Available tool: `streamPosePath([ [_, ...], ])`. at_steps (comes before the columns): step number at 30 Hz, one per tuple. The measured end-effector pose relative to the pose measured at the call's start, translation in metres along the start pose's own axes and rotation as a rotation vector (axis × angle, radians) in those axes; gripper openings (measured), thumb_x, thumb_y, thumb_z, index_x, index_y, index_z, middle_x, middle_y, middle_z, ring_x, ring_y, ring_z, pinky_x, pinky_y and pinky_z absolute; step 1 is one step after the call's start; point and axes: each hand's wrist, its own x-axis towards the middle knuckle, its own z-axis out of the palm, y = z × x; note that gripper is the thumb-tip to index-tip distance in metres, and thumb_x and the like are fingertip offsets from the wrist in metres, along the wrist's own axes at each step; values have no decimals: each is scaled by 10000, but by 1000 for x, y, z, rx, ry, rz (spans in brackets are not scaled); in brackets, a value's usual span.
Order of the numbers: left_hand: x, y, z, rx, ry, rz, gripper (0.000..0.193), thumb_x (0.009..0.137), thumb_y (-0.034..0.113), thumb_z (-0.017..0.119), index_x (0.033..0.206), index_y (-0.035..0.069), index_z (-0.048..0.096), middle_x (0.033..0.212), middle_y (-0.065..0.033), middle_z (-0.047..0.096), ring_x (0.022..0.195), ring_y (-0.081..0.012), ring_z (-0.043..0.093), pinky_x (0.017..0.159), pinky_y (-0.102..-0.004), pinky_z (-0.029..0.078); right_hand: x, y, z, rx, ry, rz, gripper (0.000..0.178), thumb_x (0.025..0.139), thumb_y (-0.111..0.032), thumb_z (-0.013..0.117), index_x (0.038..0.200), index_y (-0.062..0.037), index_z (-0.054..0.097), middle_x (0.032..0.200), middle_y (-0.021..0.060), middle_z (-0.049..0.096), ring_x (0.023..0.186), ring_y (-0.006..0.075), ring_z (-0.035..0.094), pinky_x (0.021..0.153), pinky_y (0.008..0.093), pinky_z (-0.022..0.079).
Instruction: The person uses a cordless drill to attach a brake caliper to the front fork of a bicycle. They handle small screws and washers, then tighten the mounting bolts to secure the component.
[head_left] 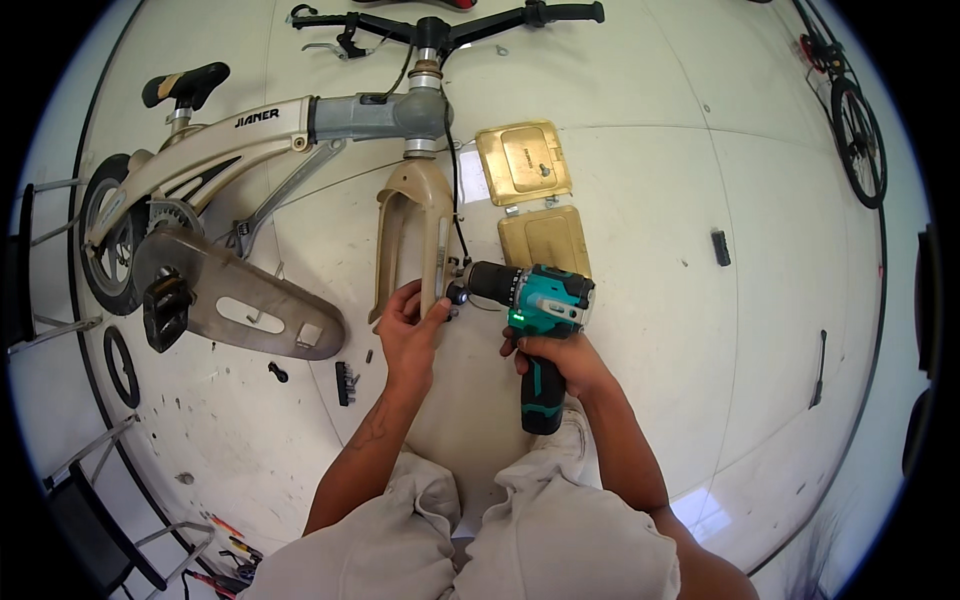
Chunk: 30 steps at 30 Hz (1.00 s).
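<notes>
A bicycle without its front wheel lies on its side, its beige frame (pixel 275 125) reaching across the upper left. My left hand (pixel 408 340) is closed round the lower end of one leg of the beige front fork (pixel 418 188), fingertips near small dark fittings there. In my right hand (pixel 568 362) is a teal and black cordless drill (pixel 550 300), gripped by its handle. The drill points left, its black chuck beside the fork end. A small dark round part (pixel 456 293) sits between the chuck and my left fingers; whether they touch is unclear.
Beyond the drill lies an opened gold case (pixel 525 165). A bit holder (pixel 345 384) and small loose parts are near my left forearm. The beige chain guard (pixel 225 290) extends left of the fork. A black tool (pixel 720 247) and another bicycle (pixel 858 140) are at right.
</notes>
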Motion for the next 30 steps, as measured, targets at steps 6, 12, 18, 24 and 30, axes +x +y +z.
streamPosePath([
  [6,-1,0,-1,4,12,0,383,818,-16,673,1167,-43,519,1039,-89,649,882,-92,587,770,-223,462,-3,-10,6,-204,11,-77,248,795,-34,640,1036,13,604,888,92,656,669,156,596,632,279,498],
  [12,-2,-1,2,4,14,33,410,811,-4,682,1183,-52,516,1031,-78,653,880,-99,589,775,-228,454,1,-6,-5,111,-32,71,248,797,-34,658,1030,27,602,885,112,655,685,165,606,641,286,505],
  [18,-1,-3,-1,105,-1,86,411,817,29,677,1187,-39,513,1034,-82,650,888,-106,590,791,-233,458,-2,-7,2,-51,-1,-6,243,809,-40,656,1038,23,603,897,107,656,695,160,607,654,288,513],
  [24,24,27,6,696,-98,289,355,770,128,690,1047,-56,566,881,-163,657,767,-210,619,699,-317,497,-1,-9,0,-72,-8,7,234,814,-42,654,1038,7,607,894,93,658,695,153,606,655,291,513],
  [30,40,35,12,936,-107,322,299,686,217,694,759,-59,601,726,-249,612,679,-402,611,657,-428,496,0,-8,1,-62,-25,18,241,812,-43,652,1043,9,609,898,96,657,694,155,607,654,286,509],
])
